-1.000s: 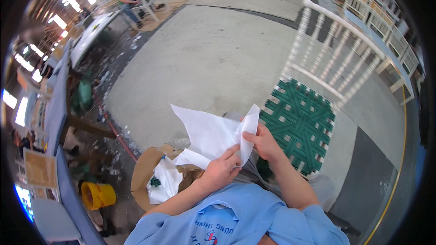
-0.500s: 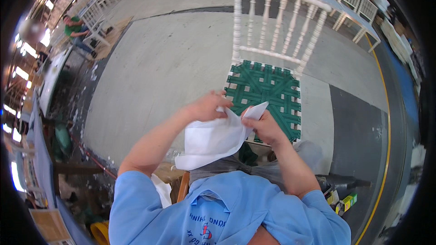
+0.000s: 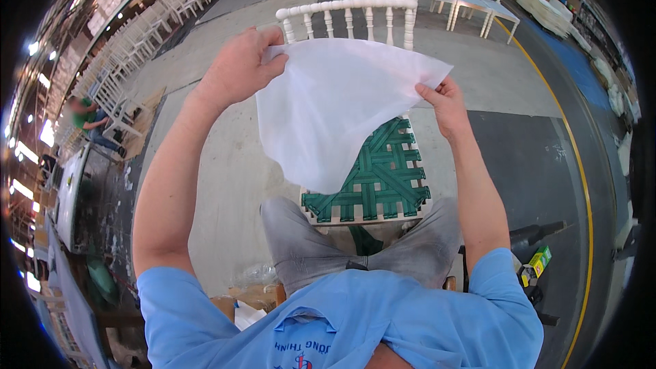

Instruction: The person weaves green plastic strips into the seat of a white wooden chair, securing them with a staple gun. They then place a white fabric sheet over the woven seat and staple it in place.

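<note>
A white sheet of thin fabric [image 3: 328,102] hangs spread in the air between my hands. My left hand [image 3: 249,61] pinches its upper left corner, and my right hand [image 3: 443,96] grips its upper right corner between thumb and fingers. Behind and below the fabric stands a white chair [image 3: 348,5] with turned spindles in its back. Dark green webbing [image 3: 383,178] is woven across its seat; the fabric covers the far left part of the seat and the lower spindles. My legs in grey trousers [image 3: 307,239] sit on either side of the chair's near edge.
Rows of white chairs [image 3: 465,0] line the far right, and more [image 3: 137,34] stand along the left. A person in green [image 3: 92,123] sits at the left. A small green-and-yellow box [image 3: 536,265] lies at my right. A yellow line [image 3: 577,157] runs along the floor.
My hands have lifted and moved apart, opening out the bunched white fabric from my lap into a spread sheet over the chair. My view has tilted up.
</note>
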Demonstrator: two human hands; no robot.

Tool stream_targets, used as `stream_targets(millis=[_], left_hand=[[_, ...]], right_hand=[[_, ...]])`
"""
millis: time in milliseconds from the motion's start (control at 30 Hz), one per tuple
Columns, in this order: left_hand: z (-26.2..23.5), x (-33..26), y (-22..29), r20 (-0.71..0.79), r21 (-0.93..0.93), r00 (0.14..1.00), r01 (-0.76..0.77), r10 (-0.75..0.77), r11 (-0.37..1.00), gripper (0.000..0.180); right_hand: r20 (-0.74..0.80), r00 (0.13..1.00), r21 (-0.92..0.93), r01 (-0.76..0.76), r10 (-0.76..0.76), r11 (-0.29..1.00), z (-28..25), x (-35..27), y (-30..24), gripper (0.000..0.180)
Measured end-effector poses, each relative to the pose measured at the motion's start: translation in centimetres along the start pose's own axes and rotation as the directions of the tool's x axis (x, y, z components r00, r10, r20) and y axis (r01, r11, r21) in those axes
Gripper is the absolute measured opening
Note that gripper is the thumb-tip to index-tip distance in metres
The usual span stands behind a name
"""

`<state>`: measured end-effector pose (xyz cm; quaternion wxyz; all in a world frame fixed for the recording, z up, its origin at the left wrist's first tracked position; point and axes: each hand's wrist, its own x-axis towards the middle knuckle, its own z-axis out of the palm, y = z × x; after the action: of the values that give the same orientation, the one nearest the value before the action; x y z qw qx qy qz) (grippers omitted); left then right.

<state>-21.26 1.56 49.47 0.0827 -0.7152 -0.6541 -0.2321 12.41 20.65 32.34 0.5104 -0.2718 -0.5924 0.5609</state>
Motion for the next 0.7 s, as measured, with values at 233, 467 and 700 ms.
stream_targets(millis=[233, 467, 700], left_hand=[[0.8, -4.7, 2.3, 0.038, 0.105, 0.889, -0.458, 0.457, 0.883, 0.015], [11.5, -14.7, 3.6, 0.391, 0.045, 0.788, -0.533, 0.476, 0.845, 0.014], [28.6, -21.2, 2.3, 0.794, 0.129, 0.590, -0.400, 0.147, 0.907, 0.035]], right_hand=[[0.066, 0.997, -0.392, 0.054, -0.031, 0.918, -4.5, -4.8, -2.5, 0.021], [0.280, 0.959, -0.709, 0.243, -0.053, 0.662, -7.9, -15.1, 4.6, 0.022], [0.142, 0.806, -0.990, 0.121, 0.574, 0.076, -8.0, -19.5, 12.6, 0.018]])
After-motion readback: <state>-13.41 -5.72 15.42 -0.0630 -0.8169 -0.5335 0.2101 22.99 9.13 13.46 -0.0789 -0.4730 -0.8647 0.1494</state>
